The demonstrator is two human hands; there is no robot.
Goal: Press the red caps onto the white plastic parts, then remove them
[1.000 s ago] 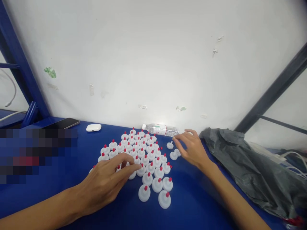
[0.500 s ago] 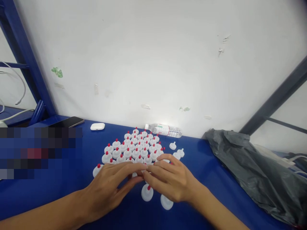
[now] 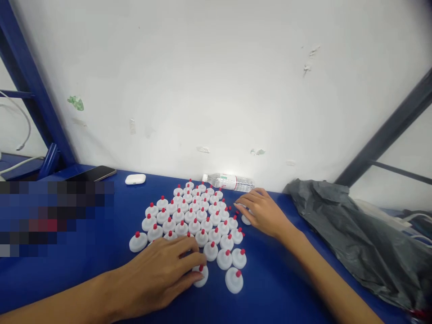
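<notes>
left hand (image 3: 165, 272) curls at a red-tipped disc (image 3: 204, 280), right hand (image 3: 263, 212) arched.

Blue counter (image 3: 270, 279), white discs with red tips (image 3: 195, 227) crowded across its middle, clear labelled bottle (image 3: 229, 181) on its side at the back, small white case (image 3: 135, 179), dark phone (image 3: 98, 173) at left, crumpled grey bag (image 3: 354, 238) at right
</notes>
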